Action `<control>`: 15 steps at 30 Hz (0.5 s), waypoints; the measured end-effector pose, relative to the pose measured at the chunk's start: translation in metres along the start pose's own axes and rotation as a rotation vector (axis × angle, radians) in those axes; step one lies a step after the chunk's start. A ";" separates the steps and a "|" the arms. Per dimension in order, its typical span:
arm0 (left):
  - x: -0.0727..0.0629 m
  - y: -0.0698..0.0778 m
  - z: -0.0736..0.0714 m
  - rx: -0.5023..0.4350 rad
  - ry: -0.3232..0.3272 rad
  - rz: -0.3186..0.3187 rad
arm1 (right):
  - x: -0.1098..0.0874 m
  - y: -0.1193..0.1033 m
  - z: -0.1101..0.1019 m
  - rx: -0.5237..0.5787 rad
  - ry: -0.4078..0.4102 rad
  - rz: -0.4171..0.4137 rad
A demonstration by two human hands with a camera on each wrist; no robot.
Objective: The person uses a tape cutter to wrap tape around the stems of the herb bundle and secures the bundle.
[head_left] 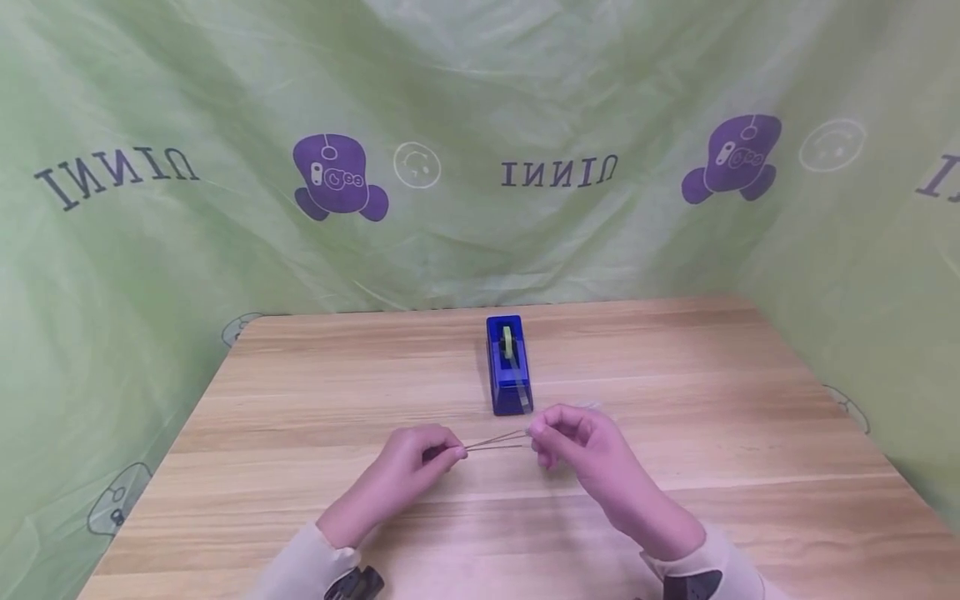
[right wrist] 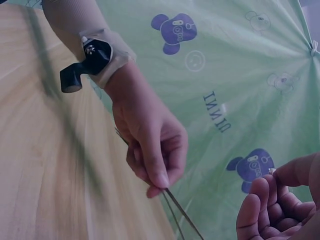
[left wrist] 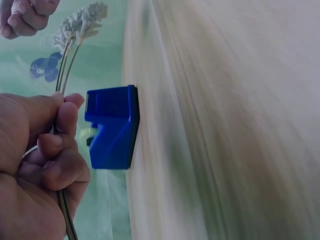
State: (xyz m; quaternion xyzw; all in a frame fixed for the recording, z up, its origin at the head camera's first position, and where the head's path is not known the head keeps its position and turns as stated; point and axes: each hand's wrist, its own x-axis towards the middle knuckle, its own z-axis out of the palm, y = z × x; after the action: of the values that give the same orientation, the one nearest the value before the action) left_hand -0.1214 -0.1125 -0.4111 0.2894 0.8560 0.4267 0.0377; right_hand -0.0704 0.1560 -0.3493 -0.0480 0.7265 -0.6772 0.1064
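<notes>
My left hand (head_left: 416,462) pinches a small bunch of dried flowers between thumb and fingers. Their thin brown stems (head_left: 491,442) stretch rightward in the head view, up to my right hand (head_left: 581,450). Pale, fluffy flower heads (left wrist: 80,25) top the stems in the left wrist view, and the lower stems run down past the palm. My right hand is beside the flower-head end, thumb and index finger meeting on a tiny whitish bit (right wrist: 271,171), its other fingers curled. What that bit is, I cannot tell.
A blue tape dispenser (head_left: 510,375) with a yellowish roll stands on the wooden table (head_left: 337,358), just beyond my hands. Behind and at both sides hangs a green printed curtain (head_left: 465,242). Dark wrist cameras (right wrist: 87,62) sit on the sleeves.
</notes>
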 end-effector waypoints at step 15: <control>0.030 0.028 0.019 -0.013 0.000 0.047 | -0.004 0.015 0.007 0.012 -0.031 0.018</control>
State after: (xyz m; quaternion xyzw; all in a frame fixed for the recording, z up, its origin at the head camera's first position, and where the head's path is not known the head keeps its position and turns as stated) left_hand -0.1273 -0.0699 -0.3969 0.3090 0.8463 0.4330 0.0295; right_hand -0.0637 0.1517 -0.3644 -0.0514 0.7210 -0.6798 0.1238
